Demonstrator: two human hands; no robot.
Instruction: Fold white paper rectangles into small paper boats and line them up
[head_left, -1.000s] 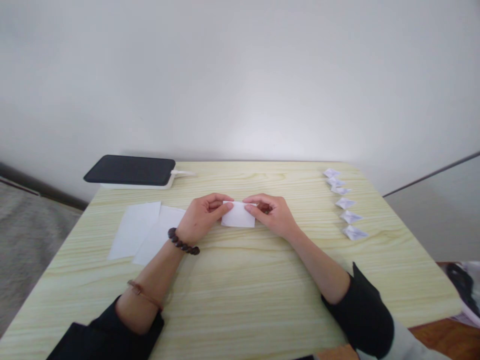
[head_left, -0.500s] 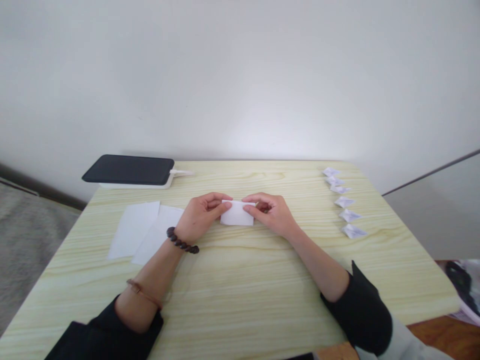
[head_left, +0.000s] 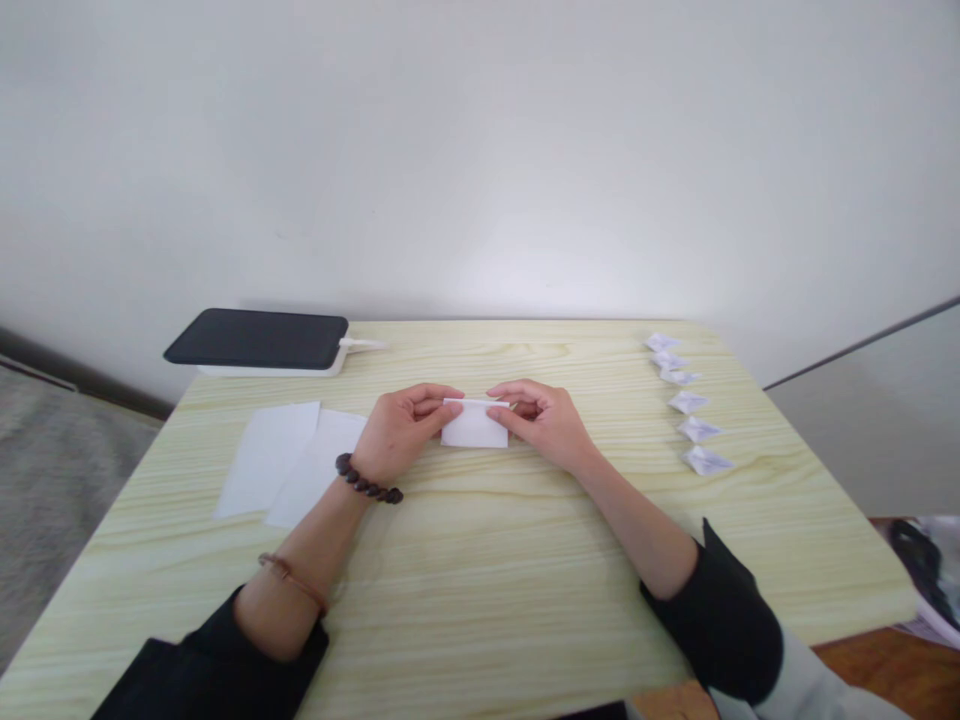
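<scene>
A small folded white paper (head_left: 474, 428) lies on the pale wooden table (head_left: 480, 580) near its middle. My left hand (head_left: 401, 432) pinches the paper's upper left corner, thumb and forefinger closed on it. My right hand (head_left: 544, 422) pinches the upper right corner the same way. A dark bead bracelet (head_left: 365, 483) sits on my left wrist and a thin brown band (head_left: 292, 582) further up the forearm. Both sleeves are black.
Two flat white sheets (head_left: 289, 460) overlap to the left of my hands. A black tablet (head_left: 259, 339) on a white base with a white cable rests at the back left. Several small folded paper pieces (head_left: 686, 403) form a row along the right side. A white wall stands behind.
Both hands and the paper shifted slightly away from me; the fingers now sit along the top edge of the paper. Nothing else moved.
</scene>
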